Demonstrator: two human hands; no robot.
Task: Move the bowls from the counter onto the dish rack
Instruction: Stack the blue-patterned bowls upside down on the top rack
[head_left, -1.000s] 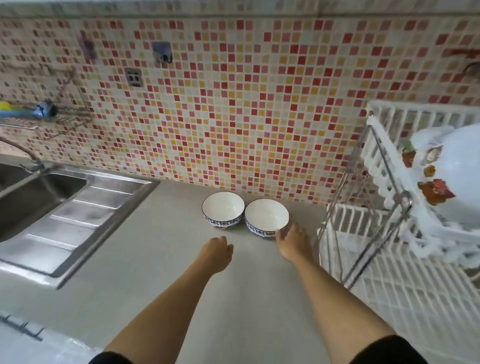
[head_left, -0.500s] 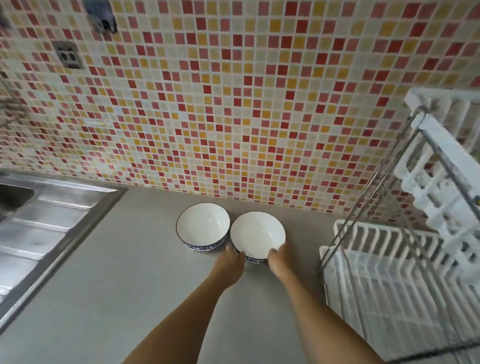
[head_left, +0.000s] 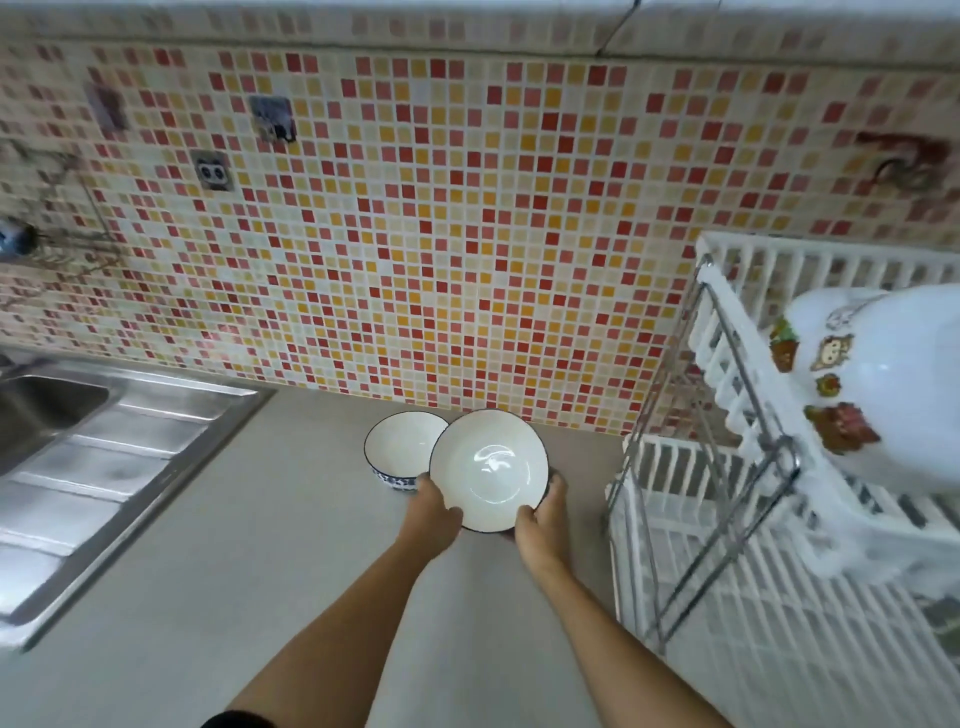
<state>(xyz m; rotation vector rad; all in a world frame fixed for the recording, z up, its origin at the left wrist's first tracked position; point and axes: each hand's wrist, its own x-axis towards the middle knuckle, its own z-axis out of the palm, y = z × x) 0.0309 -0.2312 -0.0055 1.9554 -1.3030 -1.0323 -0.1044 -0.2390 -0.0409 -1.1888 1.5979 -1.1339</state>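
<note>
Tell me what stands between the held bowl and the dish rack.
Nothing visible does. The bowl, held by the left hand and right hand, has only bare counter between it and the dish rack. The second bowl sits on the far side.

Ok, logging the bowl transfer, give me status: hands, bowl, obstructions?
Left hand and right hand gripping one bowl, lifted, tilted. Second bowl on counter. Dish rack right; lower tier looks open.

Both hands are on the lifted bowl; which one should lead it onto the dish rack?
Right. The right hand grips the bowl on the side nearer the dish rack; the left hand sits on the far side.
</note>
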